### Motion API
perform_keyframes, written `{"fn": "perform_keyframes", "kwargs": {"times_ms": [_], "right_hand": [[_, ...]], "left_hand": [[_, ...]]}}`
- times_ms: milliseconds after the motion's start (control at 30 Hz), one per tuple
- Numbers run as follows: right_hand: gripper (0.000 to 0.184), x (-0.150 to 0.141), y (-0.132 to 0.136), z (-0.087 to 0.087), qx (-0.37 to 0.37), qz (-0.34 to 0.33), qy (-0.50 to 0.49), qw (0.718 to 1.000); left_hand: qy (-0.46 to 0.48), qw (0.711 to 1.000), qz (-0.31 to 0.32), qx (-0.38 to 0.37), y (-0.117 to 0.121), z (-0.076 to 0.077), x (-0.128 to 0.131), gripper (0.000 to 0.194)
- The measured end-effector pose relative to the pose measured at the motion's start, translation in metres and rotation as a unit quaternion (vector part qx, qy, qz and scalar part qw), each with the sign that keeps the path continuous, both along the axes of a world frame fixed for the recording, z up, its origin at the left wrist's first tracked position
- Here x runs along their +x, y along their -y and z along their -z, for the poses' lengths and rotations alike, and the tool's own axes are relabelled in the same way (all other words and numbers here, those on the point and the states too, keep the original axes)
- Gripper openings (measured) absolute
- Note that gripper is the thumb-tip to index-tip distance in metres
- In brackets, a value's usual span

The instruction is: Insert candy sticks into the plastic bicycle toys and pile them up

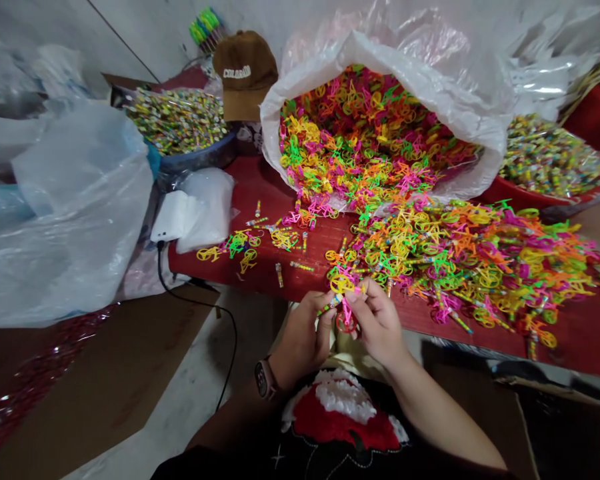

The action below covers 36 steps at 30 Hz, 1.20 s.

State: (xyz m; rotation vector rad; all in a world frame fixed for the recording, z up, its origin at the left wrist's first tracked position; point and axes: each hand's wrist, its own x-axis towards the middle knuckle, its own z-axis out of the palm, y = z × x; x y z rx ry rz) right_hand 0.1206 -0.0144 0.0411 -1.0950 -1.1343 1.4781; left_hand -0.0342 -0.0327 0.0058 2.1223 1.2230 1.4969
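Just past the front edge of the red table, my two hands are close together. My left hand (301, 335), with a watch on its wrist, is closed on a thin patterned tube (329, 305). The fingers of my right hand (381, 325) pinch a small plastic toy bicycle (347, 321), pink with a red wheel below. Tube and bicycle meet between the fingertips; whether they are joined I cannot tell. Right of my hands lies a large heap of toy bicycles (460, 250), many with tubes among them. Several loose tubes (301, 266) lie to the left.
A white sack (275, 130) full of colourful toy bicycles lies open behind. Tubs of patterned tubes (180, 120) (545, 160) stand at both sides. A brown cap (245, 70), a white phone (167, 217) with a black cable and plastic bags (80, 213) are at left. The red table (210, 273) ends before me.
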Motion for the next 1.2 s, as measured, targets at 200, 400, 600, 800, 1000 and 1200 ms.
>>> {"fn": "perform_keyframes", "kwargs": {"times_ms": [200, 400, 600, 800, 1000, 1200], "right_hand": [[0.047, 0.006, -0.005, 0.001, -0.015, -0.04, 0.017, 0.999], [0.047, 0.003, -0.007, 0.007, -0.043, -0.051, 0.003, 0.998], [0.048, -0.004, -0.008, 0.005, -0.025, -0.034, 0.011, 0.999], [0.048, -0.008, -0.008, 0.0, -0.039, -0.053, 0.017, 0.998], [0.049, -0.019, -0.004, 0.005, -0.051, -0.029, 0.005, 0.998], [0.047, -0.003, -0.027, 0.005, 0.0, -0.055, 0.098, 0.994]], "left_hand": [[-0.019, 0.999, 0.043, -0.017, -0.003, 0.007, -0.008, 0.036], [-0.051, 0.998, 0.033, 0.018, -0.009, 0.008, -0.013, 0.031], [-0.091, 0.995, -0.006, 0.04, -0.015, 0.004, -0.017, 0.013], [-0.096, 0.992, -0.042, 0.076, -0.013, 0.003, -0.019, 0.01], [-0.066, 0.995, -0.007, 0.069, -0.01, 0.006, -0.021, 0.014], [-0.086, 0.996, 0.005, -0.02, -0.009, 0.028, -0.02, 0.015]]}}
